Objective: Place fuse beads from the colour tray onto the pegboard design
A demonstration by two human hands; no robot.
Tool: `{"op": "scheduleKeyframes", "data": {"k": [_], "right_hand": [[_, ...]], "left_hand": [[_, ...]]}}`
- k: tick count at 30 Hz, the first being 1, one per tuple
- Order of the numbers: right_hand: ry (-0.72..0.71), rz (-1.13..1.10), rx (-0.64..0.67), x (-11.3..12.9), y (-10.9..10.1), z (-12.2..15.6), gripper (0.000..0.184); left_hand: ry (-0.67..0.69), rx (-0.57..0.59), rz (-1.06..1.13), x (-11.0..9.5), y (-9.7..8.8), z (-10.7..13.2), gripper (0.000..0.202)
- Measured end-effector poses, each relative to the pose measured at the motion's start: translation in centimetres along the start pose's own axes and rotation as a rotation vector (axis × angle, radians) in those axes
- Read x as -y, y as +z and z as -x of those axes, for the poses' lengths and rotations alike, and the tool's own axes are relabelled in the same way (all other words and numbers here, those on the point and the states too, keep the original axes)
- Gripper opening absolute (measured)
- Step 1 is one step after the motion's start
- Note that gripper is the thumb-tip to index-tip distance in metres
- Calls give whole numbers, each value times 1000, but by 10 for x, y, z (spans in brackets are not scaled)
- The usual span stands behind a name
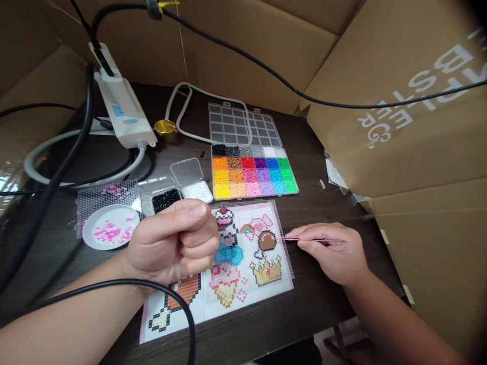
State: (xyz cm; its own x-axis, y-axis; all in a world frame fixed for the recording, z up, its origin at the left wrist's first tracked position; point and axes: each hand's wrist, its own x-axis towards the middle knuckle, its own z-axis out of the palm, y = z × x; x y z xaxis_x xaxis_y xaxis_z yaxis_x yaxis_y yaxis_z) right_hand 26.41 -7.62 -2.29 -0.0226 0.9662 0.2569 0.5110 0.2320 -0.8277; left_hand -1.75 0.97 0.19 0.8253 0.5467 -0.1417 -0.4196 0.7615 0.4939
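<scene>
My left hand point(175, 241) is closed in a fist above the pattern sheet point(236, 317), thumb resting over the curled fingers; whatever may be inside is hidden. Between the thumb and fingers of my right hand point(335, 248) is a thin pair of tweezers point(283, 238), its tip at the brown round bead figure point(267, 240). A clear pegboard point(283, 253) lies over the sheet. Printed or beaded pictures show there, among them a crown point(267, 272), an ice cream cone point(225, 284) and a cupcake point(223, 217). The fist covers part of the sheet.
Behind the sheet stands an open compartment box point(254, 172) of coloured beads. A white dish point(110, 228) of pink and white beads, a black bead box point(165, 200) and a white bead box point(198, 191) are at left. Black cables point(190, 309) cross the view; cardboard walls surround the table.
</scene>
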Motion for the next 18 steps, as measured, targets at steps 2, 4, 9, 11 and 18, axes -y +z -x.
{"op": "scheduleKeyframes", "data": {"k": [2, 4, 9, 11, 18], "right_hand": [[-9, -6, 4, -1, 0, 0, 14], [-6, -10, 4, -1, 0, 0, 13], [20, -14, 1, 0, -1, 0, 11], [46, -39, -8, -1, -1, 0, 11], [212, -348, -161, -17, 4, 1, 5]], "left_hand": [[4, -21, 2, 0, 1, 0, 55], [3, -29, -6, 0, 1, 0, 55], [-3, -29, -26, 0, -1, -1, 55], [-8, -28, -21, 0, -1, -1, 55], [-26, -75, 30, 4, -2, -1, 57]]}}
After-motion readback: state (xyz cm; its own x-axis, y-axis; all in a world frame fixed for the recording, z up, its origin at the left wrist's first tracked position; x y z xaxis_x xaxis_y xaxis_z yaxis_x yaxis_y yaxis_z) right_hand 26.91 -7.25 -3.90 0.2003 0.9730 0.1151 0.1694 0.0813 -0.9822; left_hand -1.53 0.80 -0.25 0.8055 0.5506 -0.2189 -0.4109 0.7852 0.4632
